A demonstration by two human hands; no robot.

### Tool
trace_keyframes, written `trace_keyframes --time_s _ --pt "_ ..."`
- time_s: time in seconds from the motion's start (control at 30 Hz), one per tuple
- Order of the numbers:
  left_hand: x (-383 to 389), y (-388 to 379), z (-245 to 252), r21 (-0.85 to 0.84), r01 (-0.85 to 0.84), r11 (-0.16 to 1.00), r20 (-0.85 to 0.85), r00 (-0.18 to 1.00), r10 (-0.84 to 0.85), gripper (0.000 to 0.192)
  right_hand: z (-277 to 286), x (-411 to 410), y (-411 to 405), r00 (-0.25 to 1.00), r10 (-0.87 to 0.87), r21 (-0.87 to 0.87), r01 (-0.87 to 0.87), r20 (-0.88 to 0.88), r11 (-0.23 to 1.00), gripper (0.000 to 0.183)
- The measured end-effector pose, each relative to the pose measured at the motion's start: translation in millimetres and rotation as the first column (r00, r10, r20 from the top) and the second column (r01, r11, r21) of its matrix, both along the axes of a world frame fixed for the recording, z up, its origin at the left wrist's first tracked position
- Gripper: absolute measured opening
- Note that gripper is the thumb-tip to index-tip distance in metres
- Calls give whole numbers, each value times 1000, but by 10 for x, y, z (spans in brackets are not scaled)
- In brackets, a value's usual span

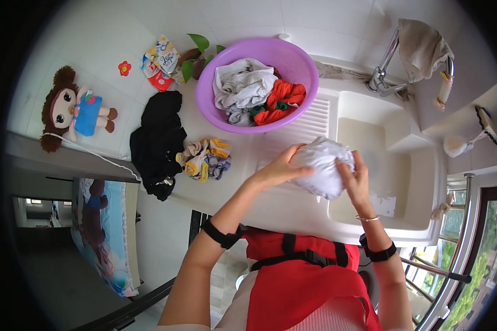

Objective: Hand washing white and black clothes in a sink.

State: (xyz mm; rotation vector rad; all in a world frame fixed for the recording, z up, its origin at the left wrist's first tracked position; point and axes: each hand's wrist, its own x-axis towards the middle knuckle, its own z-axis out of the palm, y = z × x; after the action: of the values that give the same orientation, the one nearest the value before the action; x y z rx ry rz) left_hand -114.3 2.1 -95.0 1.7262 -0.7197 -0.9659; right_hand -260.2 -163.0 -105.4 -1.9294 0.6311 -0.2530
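Between my two hands is a bunched white cloth [324, 169], held above the left rim of the laundry sink. My left hand [279, 167] grips its left side, with the thumb across the front. On the other side, the fingers of my right hand [354, 178] press into the fabric. Cloudy water stands in the white sink basin [391, 178] below and to the right. Left of the basin, a ribbed washboard surface [310, 118] is moulded into the sink top. The cloth hides part of the basin edge.
A purple plastic basin [207, 99] behind holds white, grey and red clothes. Black clothing [157, 140] and a small yellow patterned bundle [207, 159] lie on the left counter. A chrome faucet [383, 82] with a draped rag [424, 49] rises at the back right. A brush [486, 124] hangs on the right.
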Motion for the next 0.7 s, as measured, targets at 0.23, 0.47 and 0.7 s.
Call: trace_keyframes --time_s 0.23,0.47,0.7 --pt "-47 221 343 -226 -173 959 -498 866 39 74 468 142 309 928 -343 633 181 143 753 42" --pt "845 222 642 -422 -660 622 -378 751 541 65 382 -32 145 965 -165 426 64 205 902 37" --pt "1663 390 112 -103 -773 625 720 376 584 86 194 -195 229 986 -154 440 112 61 891 31"
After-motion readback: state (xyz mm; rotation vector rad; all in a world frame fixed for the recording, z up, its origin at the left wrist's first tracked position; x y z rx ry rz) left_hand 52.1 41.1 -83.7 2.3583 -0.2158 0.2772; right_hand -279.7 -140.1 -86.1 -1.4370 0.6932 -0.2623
